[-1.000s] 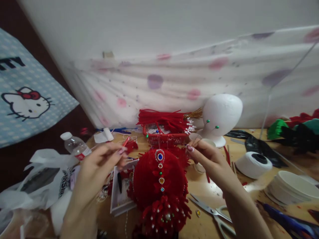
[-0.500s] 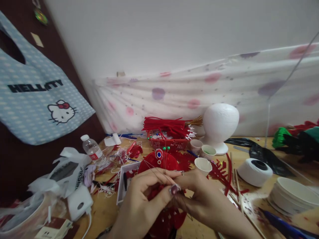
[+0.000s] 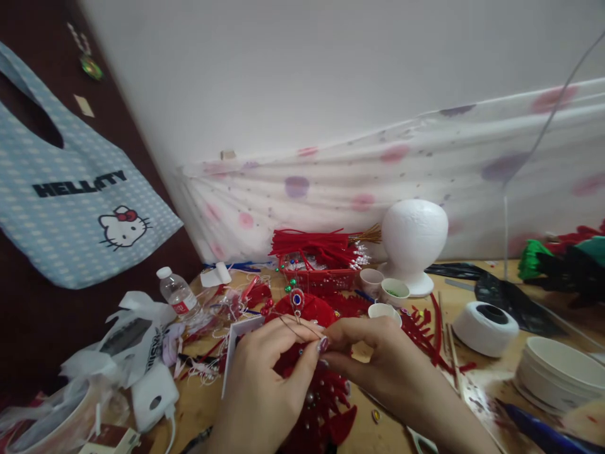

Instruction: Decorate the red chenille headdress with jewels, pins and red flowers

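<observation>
My left hand (image 3: pixel 271 372) is pinched on thin wires at the centre. Close against its fingertips, my right hand (image 3: pixel 373 356) also pinches at the wires. A red piece (image 3: pixel 321 410) with white beads lies partly under the hands, mostly hidden. Just above the fingers stands a blue and red jewel (image 3: pixel 297 300) with a clear rim, in front of a red round form (image 3: pixel 321 308). Green beads (image 3: pixel 290 285) on fine wires rise to its left.
A red basket (image 3: pixel 326 280) holds red stems behind the hands. Right of it are paper cups (image 3: pixel 394 291), a white foam head (image 3: pixel 414 230) and a thread cone (image 3: pixel 486 328). A bottle (image 3: pixel 177 293) and a white box (image 3: pixel 154 386) stand left.
My right hand's fingers have closed in against the left fingertips. The green beads and jewel have shifted slightly left. A small yellow gem now shows below my right hand.
</observation>
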A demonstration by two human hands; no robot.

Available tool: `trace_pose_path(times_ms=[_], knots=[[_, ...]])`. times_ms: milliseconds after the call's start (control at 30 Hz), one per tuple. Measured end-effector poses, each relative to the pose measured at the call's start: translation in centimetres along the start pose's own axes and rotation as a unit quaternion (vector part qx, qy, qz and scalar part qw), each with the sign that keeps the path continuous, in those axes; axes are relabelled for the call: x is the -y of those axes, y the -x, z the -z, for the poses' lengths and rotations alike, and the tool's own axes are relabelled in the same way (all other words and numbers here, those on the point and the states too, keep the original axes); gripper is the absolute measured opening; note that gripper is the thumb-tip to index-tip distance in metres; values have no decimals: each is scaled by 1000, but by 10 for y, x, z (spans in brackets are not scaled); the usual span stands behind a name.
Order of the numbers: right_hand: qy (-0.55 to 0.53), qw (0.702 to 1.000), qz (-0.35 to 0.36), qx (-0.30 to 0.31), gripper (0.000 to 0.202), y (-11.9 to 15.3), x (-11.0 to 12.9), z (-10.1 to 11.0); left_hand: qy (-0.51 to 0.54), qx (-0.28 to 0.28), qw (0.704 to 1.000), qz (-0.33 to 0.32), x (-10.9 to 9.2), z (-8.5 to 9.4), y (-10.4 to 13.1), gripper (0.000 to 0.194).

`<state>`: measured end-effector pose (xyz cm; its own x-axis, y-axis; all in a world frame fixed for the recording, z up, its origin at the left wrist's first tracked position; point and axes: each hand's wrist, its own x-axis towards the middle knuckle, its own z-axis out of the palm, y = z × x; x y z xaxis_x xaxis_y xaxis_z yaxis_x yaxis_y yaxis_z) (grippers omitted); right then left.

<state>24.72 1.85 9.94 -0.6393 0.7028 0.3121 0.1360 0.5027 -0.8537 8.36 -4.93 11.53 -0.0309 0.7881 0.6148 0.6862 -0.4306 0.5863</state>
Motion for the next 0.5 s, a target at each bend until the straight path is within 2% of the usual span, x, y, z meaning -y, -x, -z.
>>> trace_pose_path(times_ms=[67,167,200,300,333,400,500], knots=[[9,1000,8,-3,7,-1,-2,3,17,30,999,16,5,7,-2,18],[-29,999,16,-25,9,-6,-10,16,79,63,991,83,21,30,-5,24],[-57,997,7,-51,12,-9,-15,21,105,46,987,109,28,39,-7,24],[-157,977,-43,-140,25,-25,-35,27,168,-90,966,176,55,60,-13,19],[-181,969,-61,-155,28,-31,-42,25,186,-116,957,191,65,62,-17,20],[-209,962,-96,-150,29,-42,-55,17,204,-133,946,212,82,58,-24,25],[-231,955,-146,-112,29,-53,-66,2,212,-97,944,232,99,41,-33,28]])
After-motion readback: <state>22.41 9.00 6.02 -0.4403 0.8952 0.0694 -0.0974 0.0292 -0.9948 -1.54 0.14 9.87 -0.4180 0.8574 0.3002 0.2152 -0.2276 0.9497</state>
